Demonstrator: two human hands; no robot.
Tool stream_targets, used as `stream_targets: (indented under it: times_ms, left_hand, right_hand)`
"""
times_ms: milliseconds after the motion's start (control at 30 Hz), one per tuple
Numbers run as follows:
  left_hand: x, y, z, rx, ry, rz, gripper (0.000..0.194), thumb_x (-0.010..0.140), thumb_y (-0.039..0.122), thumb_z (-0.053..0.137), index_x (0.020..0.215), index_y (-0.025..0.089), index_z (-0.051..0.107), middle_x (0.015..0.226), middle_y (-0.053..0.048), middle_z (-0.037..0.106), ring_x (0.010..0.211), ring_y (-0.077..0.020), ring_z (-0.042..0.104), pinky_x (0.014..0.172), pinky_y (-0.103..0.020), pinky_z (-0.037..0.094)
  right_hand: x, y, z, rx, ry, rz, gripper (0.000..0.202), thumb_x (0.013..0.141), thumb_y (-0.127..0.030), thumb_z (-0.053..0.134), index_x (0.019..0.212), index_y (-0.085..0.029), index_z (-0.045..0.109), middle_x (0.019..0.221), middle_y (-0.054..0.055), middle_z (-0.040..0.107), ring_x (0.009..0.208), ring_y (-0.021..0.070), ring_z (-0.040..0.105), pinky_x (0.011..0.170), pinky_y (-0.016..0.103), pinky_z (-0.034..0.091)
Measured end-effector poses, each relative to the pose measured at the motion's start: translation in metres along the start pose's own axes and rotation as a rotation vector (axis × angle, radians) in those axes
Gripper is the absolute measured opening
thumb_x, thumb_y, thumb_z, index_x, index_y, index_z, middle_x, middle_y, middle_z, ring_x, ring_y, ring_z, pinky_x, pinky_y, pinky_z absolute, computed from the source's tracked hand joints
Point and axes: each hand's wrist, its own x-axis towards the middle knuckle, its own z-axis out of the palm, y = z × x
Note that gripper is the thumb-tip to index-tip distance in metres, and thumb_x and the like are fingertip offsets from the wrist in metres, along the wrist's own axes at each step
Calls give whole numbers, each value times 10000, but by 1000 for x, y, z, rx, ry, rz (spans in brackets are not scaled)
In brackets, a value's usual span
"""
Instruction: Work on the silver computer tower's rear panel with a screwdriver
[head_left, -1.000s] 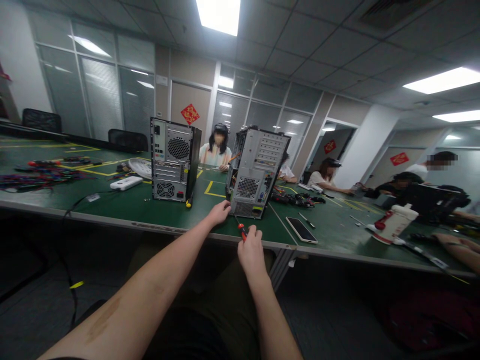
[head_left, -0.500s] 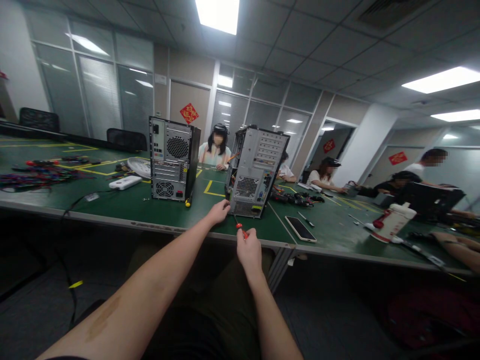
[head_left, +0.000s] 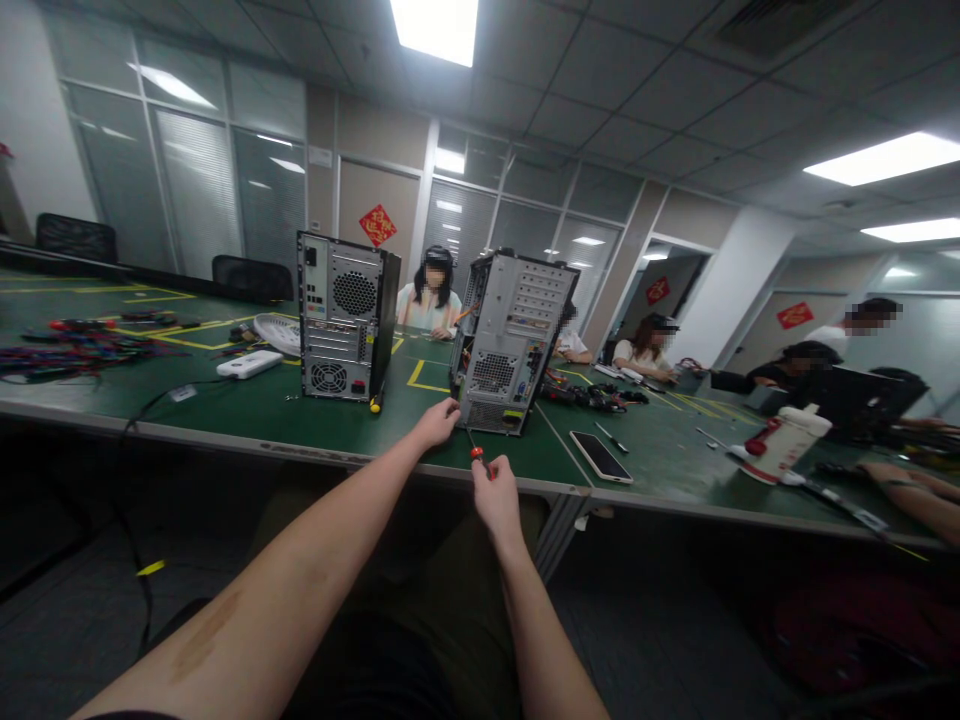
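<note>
An upright computer case (head_left: pixel 495 345), its back panel facing me, stands near the front edge of the green table. My left hand (head_left: pixel 438 423) is at its lower left corner, fingers closed; whether they pinch the case edge or a small part is too small to tell. Below that corner, my right hand (head_left: pixel 496 492) grips a screwdriver (head_left: pixel 478 455) with a red and black handle, its thin shaft pointing up to the bottom edge of the case. A second computer case (head_left: pixel 341 320) stands upright to the left, with a yellow-tipped tool (head_left: pixel 376 405) at its base.
A phone (head_left: pixel 600 457) and a pen (head_left: pixel 611 437) lie right of the case, near a white bottle (head_left: pixel 785 445). Cables (head_left: pixel 82 350) and a white power strip (head_left: pixel 250 364) lie left. Several people sit around the table (head_left: pixel 420 470).
My right hand has shifted very slightly left with the screwdriver, its grip looking a little changed. My left hand stays at the case corner.
</note>
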Motion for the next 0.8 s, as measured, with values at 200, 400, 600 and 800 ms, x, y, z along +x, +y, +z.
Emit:
stream_targets:
  times_ms: [200, 400, 600, 800]
  left_hand:
    - [2, -2, 2, 12, 8, -4, 237, 940, 244, 498, 1111, 190, 653, 1142, -85, 720, 1051, -206, 649, 983, -337, 491]
    - [2, -3, 2, 10, 7, -6, 243, 940, 245, 502, 1123, 189, 652, 1132, -82, 723, 1049, -209, 652, 981, -339, 493]
    - [2, -3, 2, 4, 9, -3, 234, 940, 244, 502, 1110, 185, 653, 1153, -88, 717, 1059, -208, 656, 964, -324, 498]
    - [2, -4, 3, -2, 10, -4, 234, 941, 247, 503, 1112, 190, 651, 1145, -83, 718, 1053, -204, 653, 976, -334, 495]
  right_hand:
    - [-10, -9, -8, -521, 16, -145, 191, 884, -244, 587, 1073, -245, 564, 734, 4, 599, 725, 197, 597, 681, 267, 346]
    - [-12, -6, -9, -869, 13, -235, 286, 964, -270, 490, 1248, -229, 497, 914, 80, 678, 842, 219, 659, 721, 280, 395]
    - [-6, -4, -5, -350, -3, -44, 123, 887, -300, 589, 935, -236, 497, 739, 10, 592, 727, 204, 588, 661, 270, 354]
    - [9, -1, -1, 31, -84, 129, 235, 937, -420, 442, 782, -254, 381, 569, -76, 436, 428, 100, 352, 469, 221, 289]
